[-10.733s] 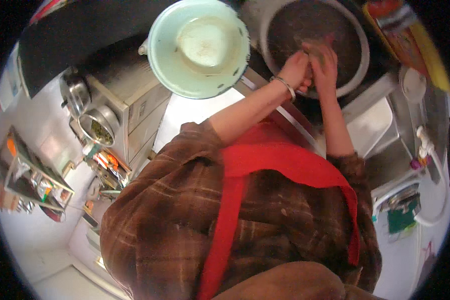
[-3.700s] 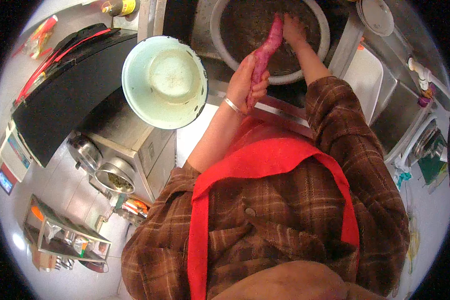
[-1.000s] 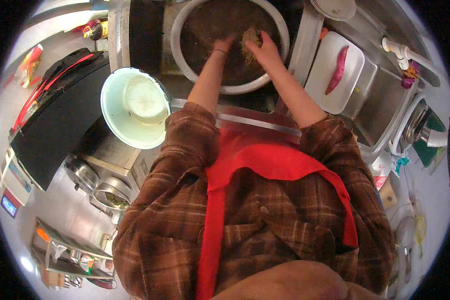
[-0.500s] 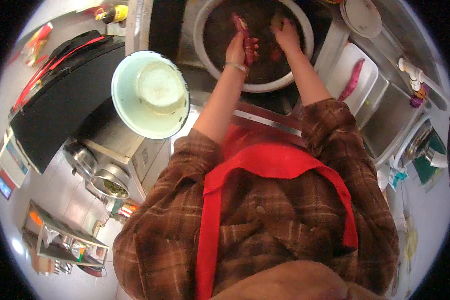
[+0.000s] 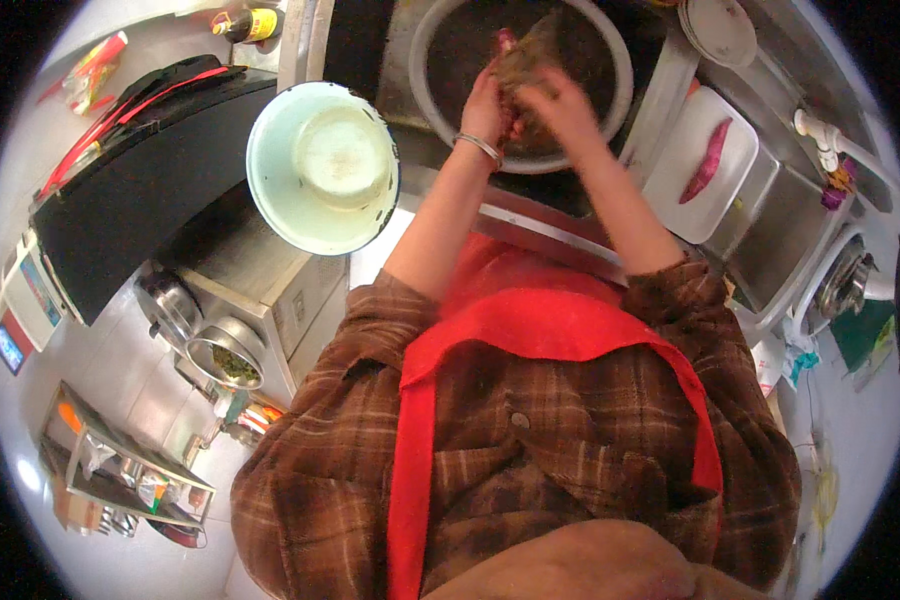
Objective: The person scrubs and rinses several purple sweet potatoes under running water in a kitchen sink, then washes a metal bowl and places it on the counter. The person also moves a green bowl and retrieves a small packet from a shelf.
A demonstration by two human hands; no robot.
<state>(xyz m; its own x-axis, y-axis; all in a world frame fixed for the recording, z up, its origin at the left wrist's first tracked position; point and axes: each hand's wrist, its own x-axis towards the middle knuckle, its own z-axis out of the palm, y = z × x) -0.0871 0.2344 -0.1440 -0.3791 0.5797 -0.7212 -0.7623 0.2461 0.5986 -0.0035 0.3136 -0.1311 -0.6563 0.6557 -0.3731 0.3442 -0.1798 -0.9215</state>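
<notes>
My left hand (image 5: 483, 108) is closed around a purple-red sweet potato (image 5: 506, 40), held upright over a round white-rimmed basin (image 5: 625, 85) of dark, muddy water. In my right hand (image 5: 562, 108), smeared by motion, a limp brownish-grey cloth (image 5: 532, 52) is pressed against the sweet potato and covers much of it. Both hands meet above the basin's near side. Another purple-red sweet potato (image 5: 708, 165) lies in a white rectangular tray (image 5: 667, 200) to the right.
A pale green enamel basin (image 5: 265, 170) with a chipped rim stands left of my arms. Metal pots (image 5: 232, 335) sit lower left. Beyond the tray are a steel sink basin (image 5: 770, 235) and a white pipe (image 5: 818, 140). Stacked plates (image 5: 720, 30) are at the far right.
My right hand has lifted the cloth out of the water and moved left onto the sweet potato. My left hand has stayed closed on it; the whole view has shifted slightly.
</notes>
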